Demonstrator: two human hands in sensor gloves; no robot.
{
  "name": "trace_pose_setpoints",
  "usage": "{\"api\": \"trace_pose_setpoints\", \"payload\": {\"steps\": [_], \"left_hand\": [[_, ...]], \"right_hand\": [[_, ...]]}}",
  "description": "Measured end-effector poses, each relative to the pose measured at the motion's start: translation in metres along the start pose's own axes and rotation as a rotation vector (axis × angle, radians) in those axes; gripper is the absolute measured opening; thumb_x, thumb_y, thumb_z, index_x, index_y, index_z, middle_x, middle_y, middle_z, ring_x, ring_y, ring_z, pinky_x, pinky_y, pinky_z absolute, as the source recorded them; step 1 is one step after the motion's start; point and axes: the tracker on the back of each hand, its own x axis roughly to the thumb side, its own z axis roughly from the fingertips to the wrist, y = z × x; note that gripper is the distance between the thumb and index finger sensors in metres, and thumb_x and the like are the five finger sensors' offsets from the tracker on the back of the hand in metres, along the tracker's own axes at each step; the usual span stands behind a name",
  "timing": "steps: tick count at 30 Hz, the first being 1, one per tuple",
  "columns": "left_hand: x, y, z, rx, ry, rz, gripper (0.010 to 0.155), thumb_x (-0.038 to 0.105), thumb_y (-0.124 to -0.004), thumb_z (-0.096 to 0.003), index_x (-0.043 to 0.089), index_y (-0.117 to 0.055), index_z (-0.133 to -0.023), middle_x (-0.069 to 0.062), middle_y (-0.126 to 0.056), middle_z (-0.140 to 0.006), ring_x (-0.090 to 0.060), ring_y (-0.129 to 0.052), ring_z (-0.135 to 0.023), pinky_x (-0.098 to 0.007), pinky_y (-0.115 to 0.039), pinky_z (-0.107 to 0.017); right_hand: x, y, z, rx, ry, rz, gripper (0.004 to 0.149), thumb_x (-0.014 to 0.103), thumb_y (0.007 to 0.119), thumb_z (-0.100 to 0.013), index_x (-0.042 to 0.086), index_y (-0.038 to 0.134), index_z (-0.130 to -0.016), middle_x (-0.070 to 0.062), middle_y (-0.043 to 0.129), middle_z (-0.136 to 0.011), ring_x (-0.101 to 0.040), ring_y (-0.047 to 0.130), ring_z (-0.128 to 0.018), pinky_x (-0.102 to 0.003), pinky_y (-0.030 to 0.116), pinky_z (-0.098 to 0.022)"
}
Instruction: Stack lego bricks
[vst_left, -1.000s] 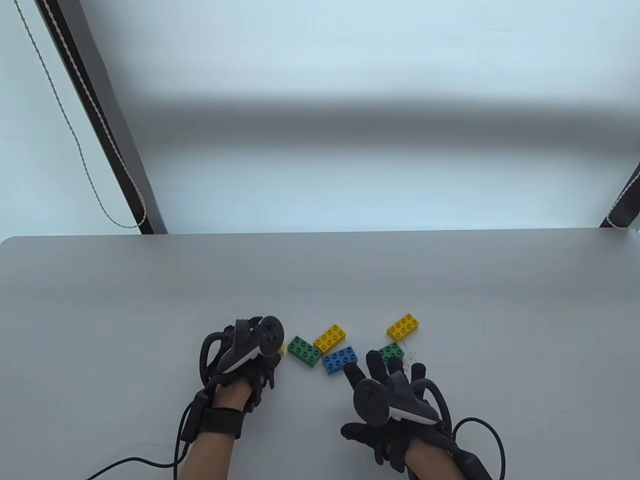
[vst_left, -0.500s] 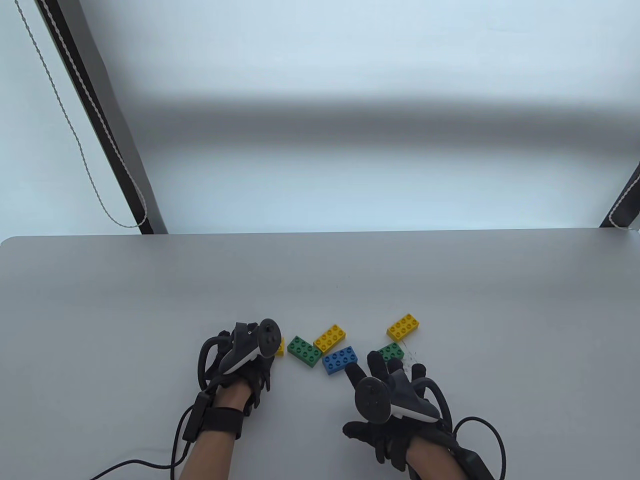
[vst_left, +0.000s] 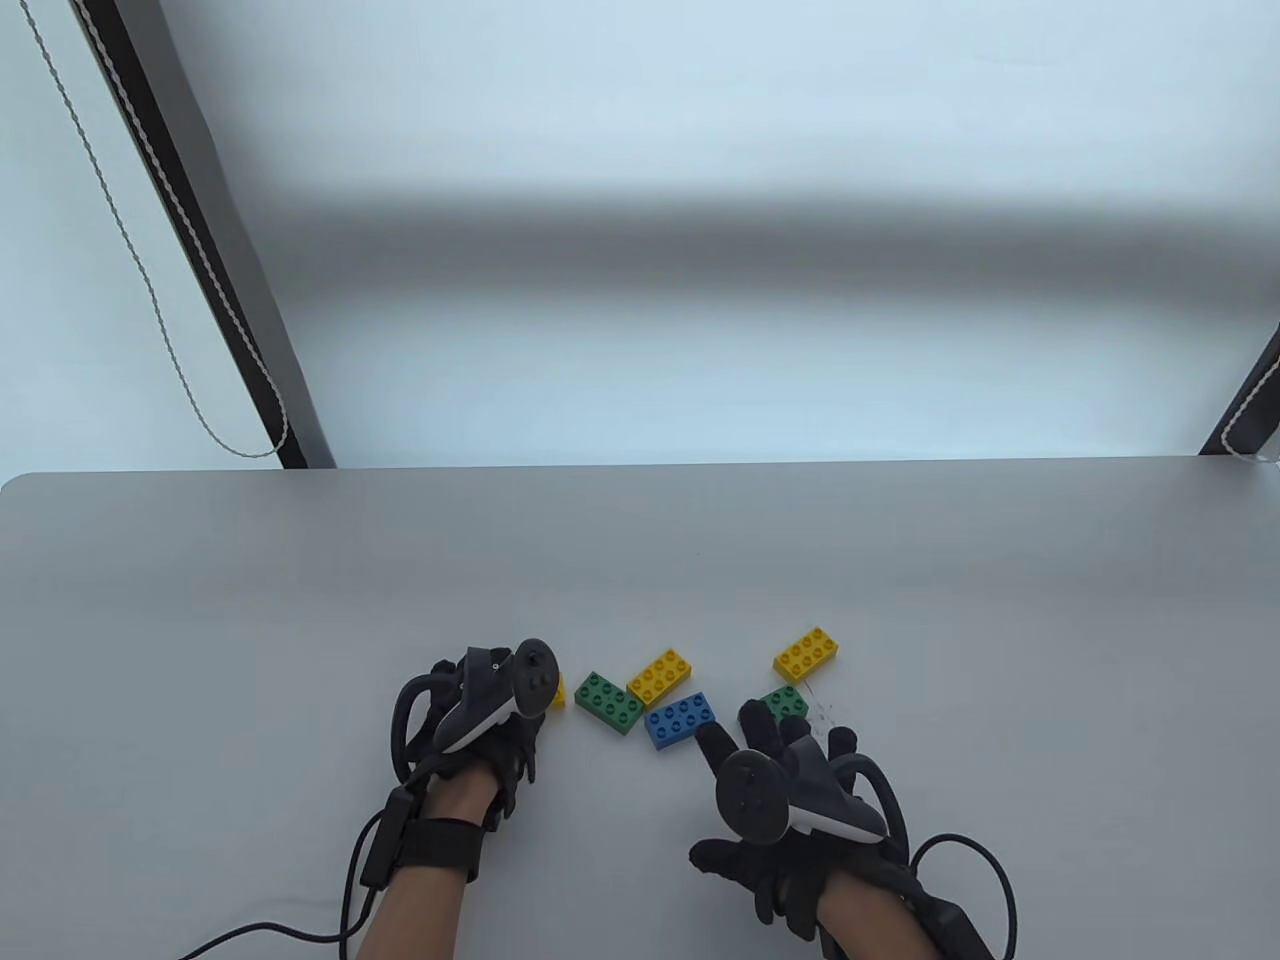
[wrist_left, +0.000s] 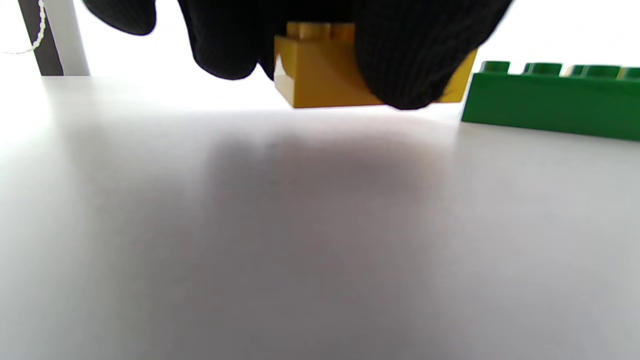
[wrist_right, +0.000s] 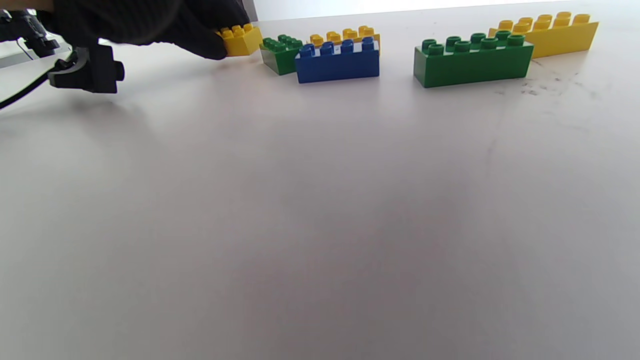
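Observation:
My left hand (vst_left: 530, 712) grips a small yellow brick (vst_left: 558, 690) at the left end of the group. The left wrist view shows its fingers (wrist_left: 400, 60) around the brick (wrist_left: 320, 80), low over the table. Beside it lie a green brick (vst_left: 609, 702), a yellow brick (vst_left: 661, 677) and a blue brick (vst_left: 680, 719). Further right are a second green brick (vst_left: 787, 704) and another yellow brick (vst_left: 806, 653). My right hand (vst_left: 780, 745) is empty with fingers spread, just in front of the second green brick.
The grey table (vst_left: 300, 600) ends at a far edge (vst_left: 640, 468). A black post with a cord (vst_left: 200, 240) stands behind at the left, another post (vst_left: 1250, 400) at the right. Glove cables (vst_left: 300, 925) trail at the near edge.
My left hand has shifted slightly left with the small yellow brick. My right hand has drifted a little right and toward me. The loose bricks have not moved.

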Motion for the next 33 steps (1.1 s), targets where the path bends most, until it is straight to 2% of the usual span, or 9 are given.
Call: {"api": "trace_pose_setpoints", "payload": {"steps": [12,21,27,33], "left_hand": [[0.005,0.019,0.037,0.068,-0.025,-0.027,0.066,0.043,-0.088,-0.0351,0.025,-0.065,-0.094,-0.004,-0.076,-0.098,-0.030,-0.075,-0.091,-0.063,-0.061,-0.068],[0.027,0.031,0.070,0.071,-0.097,-0.059,0.066,0.043,-0.090,-0.0336,0.025,-0.068,-0.093,-0.003,-0.079,-0.097,-0.029,-0.079,-0.090,-0.062,-0.064,-0.067],[0.041,0.027,0.089,0.059,-0.138,-0.016,0.066,0.044,-0.090,-0.0333,0.026,-0.069,-0.093,-0.003,-0.081,-0.096,-0.029,-0.081,-0.089,-0.061,-0.066,-0.067],[0.055,0.013,0.093,0.021,-0.195,-0.018,0.066,0.045,-0.092,-0.0320,0.027,-0.071,-0.092,-0.002,-0.085,-0.094,-0.028,-0.084,-0.087,-0.060,-0.068,-0.066]], "right_hand": [[0.000,0.001,0.000,0.001,-0.004,-0.001,0.101,0.066,0.067,-0.037,0.021,0.001,-0.098,-0.030,0.004,-0.104,-0.067,0.023,-0.093,-0.086,0.015,-0.051],[-0.002,0.002,0.000,0.005,0.002,-0.007,0.101,0.066,0.067,-0.037,0.021,0.001,-0.098,-0.030,0.004,-0.104,-0.067,0.023,-0.093,-0.086,0.015,-0.051],[-0.002,0.005,-0.002,0.019,0.003,-0.002,0.100,0.066,0.067,-0.037,0.021,0.001,-0.098,-0.031,0.004,-0.104,-0.067,0.023,-0.093,-0.086,0.015,-0.051],[-0.002,0.006,-0.002,0.025,0.002,-0.003,0.100,0.066,0.067,-0.037,0.021,0.001,-0.098,-0.031,0.005,-0.104,-0.067,0.023,-0.093,-0.086,0.015,-0.051]]}}
